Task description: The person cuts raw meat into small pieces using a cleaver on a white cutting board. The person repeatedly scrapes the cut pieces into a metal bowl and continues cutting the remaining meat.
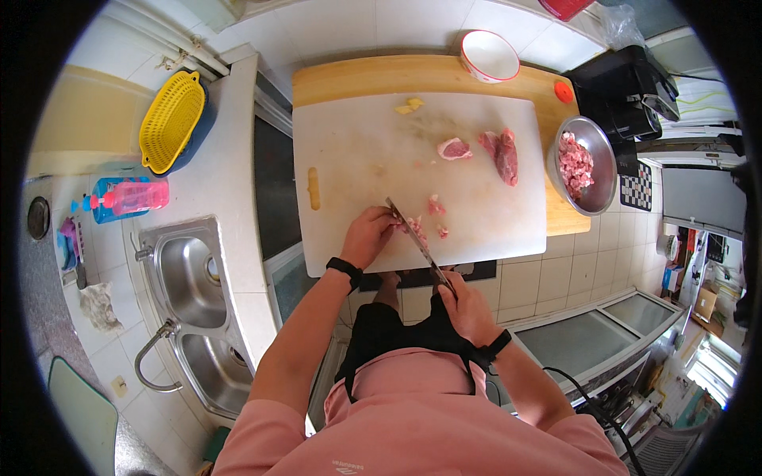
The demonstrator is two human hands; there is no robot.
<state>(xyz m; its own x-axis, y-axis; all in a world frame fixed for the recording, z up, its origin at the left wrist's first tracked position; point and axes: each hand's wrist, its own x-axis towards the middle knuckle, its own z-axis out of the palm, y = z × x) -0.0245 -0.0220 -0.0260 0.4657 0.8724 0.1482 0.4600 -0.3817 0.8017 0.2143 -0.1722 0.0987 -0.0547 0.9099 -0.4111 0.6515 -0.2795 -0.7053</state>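
Observation:
My right hand (467,306) grips the handle of a kitchen knife (422,247), whose blade slants up and left across the white plastic cutting board (345,143). Close beside the blade tip, the bent fingers of my left hand (369,234) hold down a small bit of raw meat. Cut meat pieces (418,229) lie along the blade's right side, with a few more bits (436,205) just beyond. Farther back on the board rest a meat chunk (455,149), a longer strip of raw meat (506,157) and yellowish slices (409,106), perhaps ginger.
A steel bowl (607,190) of diced raw meat stands at the board's right, on a wooden board (568,223). Behind are a white red-rimmed bowl (489,56) and an orange lid (563,91). At left are a double sink (190,279), a yellow basket (169,122) and pump bottles (140,197).

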